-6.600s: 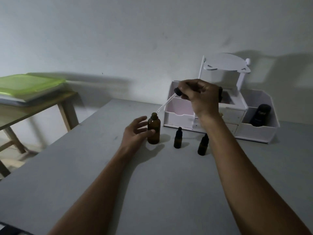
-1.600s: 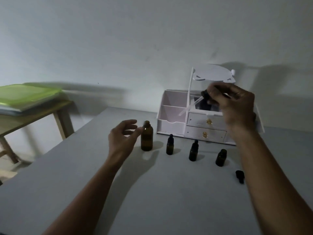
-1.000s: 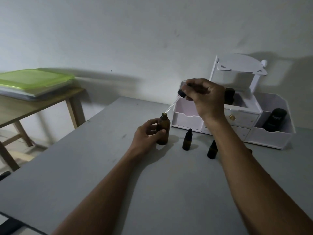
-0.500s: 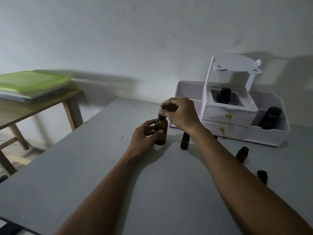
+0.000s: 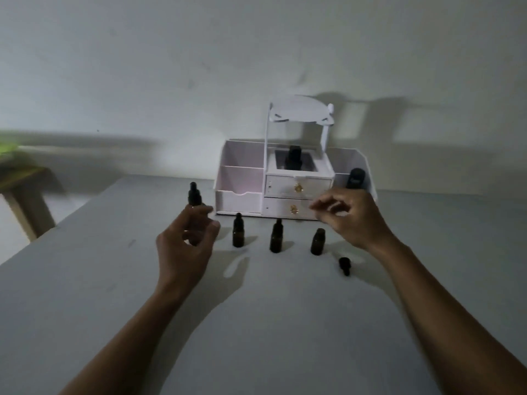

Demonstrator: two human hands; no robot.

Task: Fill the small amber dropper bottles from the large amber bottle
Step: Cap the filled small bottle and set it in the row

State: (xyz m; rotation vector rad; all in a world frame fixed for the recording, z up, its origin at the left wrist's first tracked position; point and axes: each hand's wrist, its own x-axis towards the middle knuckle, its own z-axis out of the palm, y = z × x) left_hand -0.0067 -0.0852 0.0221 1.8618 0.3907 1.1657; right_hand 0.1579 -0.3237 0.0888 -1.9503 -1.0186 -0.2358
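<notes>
No label reads clearly; left hand loosely cups the big bottle, right hand released, empty.

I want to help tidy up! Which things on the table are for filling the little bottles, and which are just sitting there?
For the job:
- large amber bottle, by the left hand
- two capped small bottles
- open small bottle
- loose dropper cap

Just sitting there:
- white organizer
- dark bottles inside it
- wooden side table
</notes>
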